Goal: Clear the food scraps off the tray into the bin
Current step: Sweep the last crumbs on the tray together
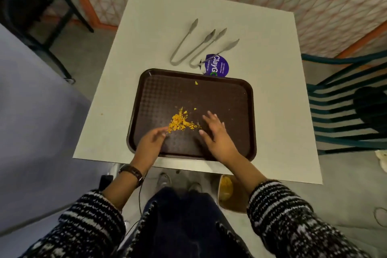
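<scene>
Left hand released, fingers together and nearly straight, tips at the near-left edge of the food scraps. It is blurred, so contact is unclear. Right hand released too, fingers spread flat low over the tray, just right of the same yellow crumb pile. The pile sits between the two hands. One loose crumb lies just beyond the right fingertips, and another farther out near the tray's far rim.

Watch on the left wrist; both sleeves black-and-white knit.

Tray lies on a white table. Past the tray's far rim is a round purple sticker reading "ClayGo"; its small print is unreadable. Two tongs lie beyond it, the second one's end on the sticker.

Bin on the floor under the right forearm, with yellow scraps inside. Chair well right of the right hand.
</scene>
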{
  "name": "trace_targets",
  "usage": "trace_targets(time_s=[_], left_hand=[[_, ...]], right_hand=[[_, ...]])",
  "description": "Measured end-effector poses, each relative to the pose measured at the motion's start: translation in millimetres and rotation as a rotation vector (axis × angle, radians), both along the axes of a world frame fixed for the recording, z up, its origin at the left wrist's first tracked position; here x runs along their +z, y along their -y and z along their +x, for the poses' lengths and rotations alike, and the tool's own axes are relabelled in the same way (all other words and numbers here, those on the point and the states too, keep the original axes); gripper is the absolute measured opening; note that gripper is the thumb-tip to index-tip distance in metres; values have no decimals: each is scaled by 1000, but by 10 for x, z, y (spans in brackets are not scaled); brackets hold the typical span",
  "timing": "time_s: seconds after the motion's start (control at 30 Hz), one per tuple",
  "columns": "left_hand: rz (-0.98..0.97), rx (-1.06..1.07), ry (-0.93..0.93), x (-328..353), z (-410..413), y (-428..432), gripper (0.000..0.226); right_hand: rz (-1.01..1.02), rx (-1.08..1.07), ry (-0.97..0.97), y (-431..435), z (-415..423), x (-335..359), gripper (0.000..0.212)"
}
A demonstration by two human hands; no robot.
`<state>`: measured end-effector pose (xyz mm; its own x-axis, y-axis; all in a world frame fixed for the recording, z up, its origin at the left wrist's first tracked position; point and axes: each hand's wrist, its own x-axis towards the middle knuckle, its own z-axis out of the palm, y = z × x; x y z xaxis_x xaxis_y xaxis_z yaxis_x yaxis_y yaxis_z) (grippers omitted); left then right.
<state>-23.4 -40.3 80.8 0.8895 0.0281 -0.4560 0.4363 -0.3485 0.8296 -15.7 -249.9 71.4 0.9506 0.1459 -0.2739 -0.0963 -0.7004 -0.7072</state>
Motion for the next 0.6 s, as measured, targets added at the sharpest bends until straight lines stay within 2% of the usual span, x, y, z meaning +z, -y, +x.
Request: trace_targets(time_s=[0.17,0.37,0.6], left_hand=[[4,26,-11,-112,213,-32,26],[67,55,-22,-160,459,-63,26],[115,63,-57,-277,547,-108,28]], right_hand=[[-99,124,44,99,680,-204,62],[-208,239,57,178,1426,-449,65],[-328,483,174,150,1727,-756,68]])
